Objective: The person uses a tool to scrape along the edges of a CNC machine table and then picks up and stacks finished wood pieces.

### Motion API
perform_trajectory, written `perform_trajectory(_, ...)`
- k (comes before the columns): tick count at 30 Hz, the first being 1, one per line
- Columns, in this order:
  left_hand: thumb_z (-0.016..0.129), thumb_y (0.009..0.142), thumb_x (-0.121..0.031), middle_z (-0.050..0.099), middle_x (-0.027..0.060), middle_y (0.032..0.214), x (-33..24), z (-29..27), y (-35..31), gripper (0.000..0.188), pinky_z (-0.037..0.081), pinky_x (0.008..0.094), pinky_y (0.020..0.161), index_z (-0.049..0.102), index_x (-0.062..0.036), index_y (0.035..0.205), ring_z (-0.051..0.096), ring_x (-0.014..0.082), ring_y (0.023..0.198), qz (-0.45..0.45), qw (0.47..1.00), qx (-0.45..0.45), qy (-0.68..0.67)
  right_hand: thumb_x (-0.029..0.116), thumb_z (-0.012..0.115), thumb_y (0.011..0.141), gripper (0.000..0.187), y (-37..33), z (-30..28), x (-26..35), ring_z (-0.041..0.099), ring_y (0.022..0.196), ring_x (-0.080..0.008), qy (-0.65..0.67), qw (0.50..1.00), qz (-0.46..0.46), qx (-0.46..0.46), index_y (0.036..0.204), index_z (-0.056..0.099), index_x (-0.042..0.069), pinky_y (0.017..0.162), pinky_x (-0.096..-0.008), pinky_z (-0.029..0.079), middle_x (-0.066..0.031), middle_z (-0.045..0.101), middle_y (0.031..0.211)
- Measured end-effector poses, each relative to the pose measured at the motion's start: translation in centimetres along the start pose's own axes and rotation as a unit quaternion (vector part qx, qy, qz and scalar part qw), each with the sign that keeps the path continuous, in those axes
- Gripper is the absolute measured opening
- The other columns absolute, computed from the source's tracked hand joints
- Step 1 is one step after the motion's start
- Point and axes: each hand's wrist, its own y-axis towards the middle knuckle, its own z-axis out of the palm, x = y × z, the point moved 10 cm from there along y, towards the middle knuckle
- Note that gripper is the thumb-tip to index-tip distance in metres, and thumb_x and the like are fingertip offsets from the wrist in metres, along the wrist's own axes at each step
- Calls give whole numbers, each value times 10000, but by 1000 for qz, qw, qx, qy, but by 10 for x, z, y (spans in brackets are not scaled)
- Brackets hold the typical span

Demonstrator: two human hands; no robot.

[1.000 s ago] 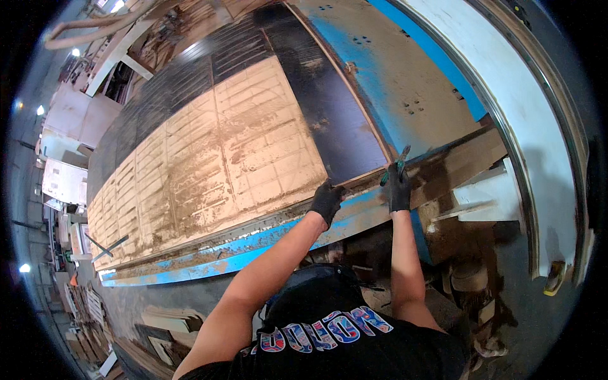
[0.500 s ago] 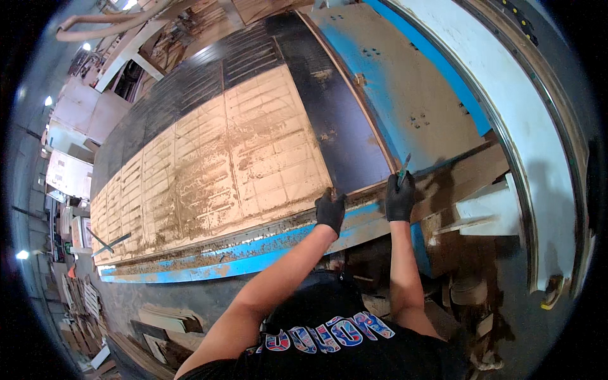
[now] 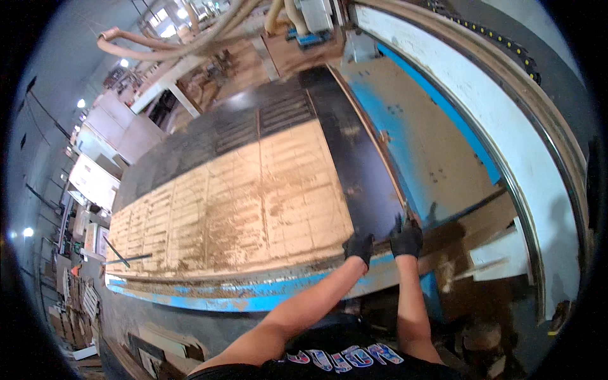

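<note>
Evidently, the largest item before me is the work table (image 3: 437, 149), blue-edged and dusted brown, spanning the frame from lower left to upper right. A white beam (image 3: 468, 101) curves down the right side of the frame. On the table, the pale board (image 3: 297, 174), grooved and streaked with brown dust, fills the centre and centre left. The dark panel (image 3: 375, 183) lies right of centre, along the board's right edge; further dark surface borders the board above. A pale hose (image 3: 142, 52) loops across the upper left. A thin strip (image 3: 365, 118) follows the panel's right edge. Two dark crossed bars (image 3: 128, 259) lie at the board's far left end.

My hands, both in dark gloves, are right of centre, low in the frame. My right hand (image 3: 406, 238) is at the panel's lower right corner, fingers partly bent; blur prevents me telling whether it grips anything. My left hand (image 3: 359, 246) is just beside it, at the panel's lower left corner, fingers curled; its hold I cannot confirm.
</note>
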Motion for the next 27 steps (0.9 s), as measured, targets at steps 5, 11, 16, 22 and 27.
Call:
perform_trajectory(5, 500, 875, -370, 586, 133, 1179, 35, 1, 18, 460, 413, 359, 884, 548, -43, 1195, 545, 274, 1069, -37, 999, 0, 33, 253, 453, 933, 410, 0, 7, -36, 607, 913, -350, 55, 995, 75, 48, 1280, 478, 37, 765, -457, 512, -214, 597, 1113)
perform_trajectory(11, 547, 873, -265, 638, 66, 968, 23, 0, 10, 267, 426, 349, 785, 605, -63, 1037, 561, 208, 908, -180, 960, 6, -212, 313, 500, 868, 354, 16, 25, -86, 603, 893, -396, 98, 985, 145, 3, 996, 629, 9, 797, -468, 476, -228, 633, 974)
perform_trajectory(16, 558, 845, -244, 616, 54, 913, 21, -1, 30, 205, 419, 342, 726, 597, -85, 969, 536, 203, 840, -171, 962, 10, -214, 339, 482, 860, 385, 26, 21, -72, 605, 867, -403, 97, 985, 142, 8, 877, 643, -10, 783, -475, 467, -252, 633, 883)
perform_trajectory(22, 570, 809, -236, 587, 55, 859, 19, 5, 41, 166, 403, 344, 686, 583, -100, 903, 504, 207, 780, -164, 964, 18, -206, 318, 485, 861, 367, 29, 31, -82, 601, 860, -410, 98, 991, 75, -58, 864, 638, -15, 761, -469, 469, -257, 625, 880)
perform_trajectory(27, 580, 778, -230, 564, 56, 814, 20, 6, 42, 137, 390, 346, 653, 572, -112, 848, 477, 211, 729, -169, 963, 17, -211, 311, 491, 870, 343, 25, 37, -92, 599, 838, -419, 115, 984, 63, -118, 852, 645, 4, 734, -473, 470, -239, 632, 879)
